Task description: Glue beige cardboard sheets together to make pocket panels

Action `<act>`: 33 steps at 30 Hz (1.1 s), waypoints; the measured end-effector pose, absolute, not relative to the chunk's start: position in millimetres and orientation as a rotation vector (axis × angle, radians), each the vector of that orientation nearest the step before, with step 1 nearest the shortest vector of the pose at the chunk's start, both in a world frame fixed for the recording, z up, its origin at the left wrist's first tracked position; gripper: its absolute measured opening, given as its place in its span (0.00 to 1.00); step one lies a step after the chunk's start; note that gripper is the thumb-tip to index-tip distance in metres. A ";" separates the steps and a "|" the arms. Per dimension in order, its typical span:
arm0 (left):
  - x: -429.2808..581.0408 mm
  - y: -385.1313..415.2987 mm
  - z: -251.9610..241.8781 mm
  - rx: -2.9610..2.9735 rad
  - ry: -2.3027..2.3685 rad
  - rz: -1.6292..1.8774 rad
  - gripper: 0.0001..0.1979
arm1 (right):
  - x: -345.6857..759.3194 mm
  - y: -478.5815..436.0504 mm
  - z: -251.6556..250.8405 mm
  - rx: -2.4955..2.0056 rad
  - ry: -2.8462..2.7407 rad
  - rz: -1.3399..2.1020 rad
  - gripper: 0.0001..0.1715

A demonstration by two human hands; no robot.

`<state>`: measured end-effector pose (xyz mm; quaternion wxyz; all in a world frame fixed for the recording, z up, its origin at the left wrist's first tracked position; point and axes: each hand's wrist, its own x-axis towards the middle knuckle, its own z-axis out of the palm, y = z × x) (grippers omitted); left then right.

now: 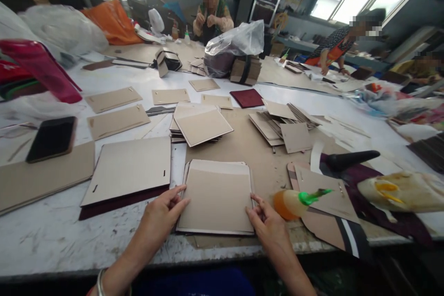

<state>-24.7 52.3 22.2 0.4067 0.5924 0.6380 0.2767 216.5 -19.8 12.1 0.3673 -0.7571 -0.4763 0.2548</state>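
Note:
A small stack of beige leather-like panels (217,201) lies flat at the table's front edge, its edges slightly uneven. My left hand (166,212) grips its left edge between thumb and fingers. On the opposite edge, my right hand (265,217) has thumb and fingers closed against the side. A glue bottle (289,203) with orange liquid and a green tip lies just right of my right hand. Behind the stack is a fanned pile of similar panels (204,127). Left of my left hand rests a larger beige panel (133,171) with two slots, over a dark maroon piece.
A black phone (52,138) lies on a long beige panel at left, near a pink case (45,69). Loose panels (277,125) are heaped at back right. A black-handled tool (352,159) and a yellowish container (398,192) lie at right. Other people work beyond.

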 end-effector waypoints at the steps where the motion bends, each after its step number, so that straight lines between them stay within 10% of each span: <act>1: -24.9 52.0 21.5 1.497 1.609 0.706 0.27 | 216.8 -19.3 13.2 -1.946 -1.228 0.664 0.29; 33: -21.6 48.5 27.8 1.488 1.574 0.731 0.20 | 223.0 -11.1 19.8 -2.073 -1.392 0.546 0.34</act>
